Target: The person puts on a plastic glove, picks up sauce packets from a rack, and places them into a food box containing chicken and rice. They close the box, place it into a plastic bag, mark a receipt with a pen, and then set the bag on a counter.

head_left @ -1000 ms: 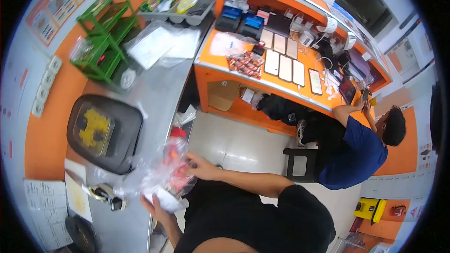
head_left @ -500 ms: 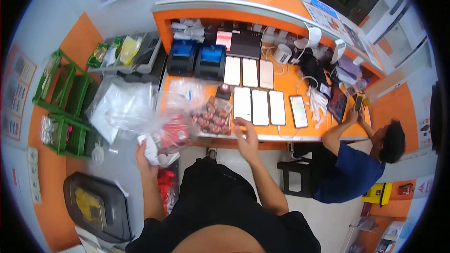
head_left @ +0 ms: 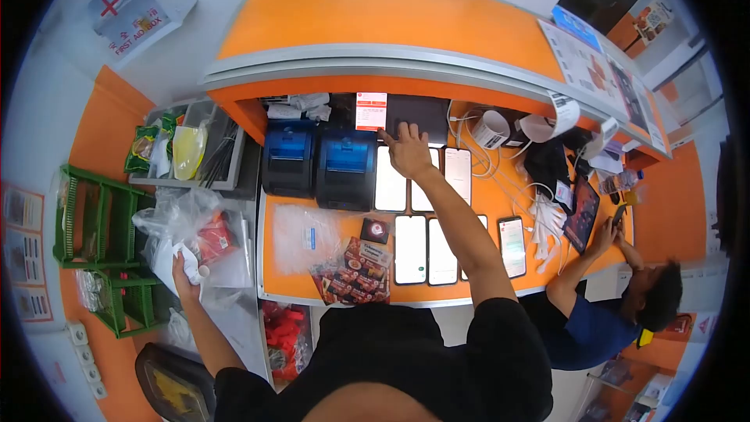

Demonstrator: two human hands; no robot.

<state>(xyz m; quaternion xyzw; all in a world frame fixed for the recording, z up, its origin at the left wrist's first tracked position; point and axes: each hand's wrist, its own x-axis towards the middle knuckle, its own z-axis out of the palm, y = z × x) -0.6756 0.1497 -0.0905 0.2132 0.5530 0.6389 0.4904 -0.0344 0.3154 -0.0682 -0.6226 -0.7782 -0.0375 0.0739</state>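
Observation:
My right hand (head_left: 409, 155) stretches over the back of the counter, fingers apart and holding nothing. Its index fingertip is right at the lower edge of a phone with a red-and-white screen (head_left: 371, 109). Two rows of phones with lit screens lie below it, among them a white-screened phone (head_left: 410, 250). On the left, my left hand (head_left: 186, 275) is closed on a crumpled white paper (head_left: 166, 259). Against that paper rests a clear plastic bag (head_left: 181, 215) with a red packet (head_left: 215, 238) inside.
Two black-and-blue printers (head_left: 345, 168) stand left of the phones. Printed food coupons (head_left: 355, 273) and clear plastic sleeves (head_left: 301, 238) lie at the counter's front. Green baskets (head_left: 98, 219) hang at left. A seated person (head_left: 598, 320) holds a phone at right, near tangled white cables (head_left: 547, 223).
My right hand has gone from the counter's front edge up to the phone with the red-and-white screen. My left hand has moved left with the paper and bag, away from the coupons.

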